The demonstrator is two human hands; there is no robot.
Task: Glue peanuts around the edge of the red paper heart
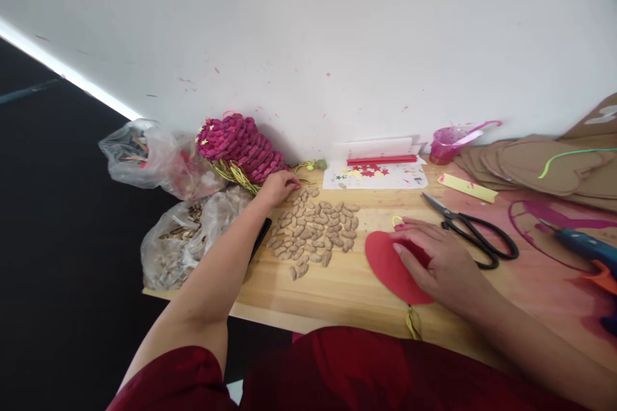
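My left hand (279,188) reaches to the far edge of a spread of unshelled peanuts (313,228), beside a magenta stack of painted, bumpy pieces (245,148). Its fingers are drawn together; what they hold, if anything, is hidden. My right hand (436,253) rests over a red rounded paper piece (393,266) on the wooden table, fingers stretched out and thumb lying on it. A yellow loop (397,221) shows at the piece's top, and yellow-green strings (412,322) hang from its bottom. Black-handled scissors (465,225) lie just beyond my right hand.
Two clear plastic bags (159,257) of scraps stand at the left. White paper (376,180) with red and gold stars lies at the back. A pink cup (446,144), brown cardboard shapes (535,164), a yellow strip (467,188) and a blue glue gun (581,245) are to the right.
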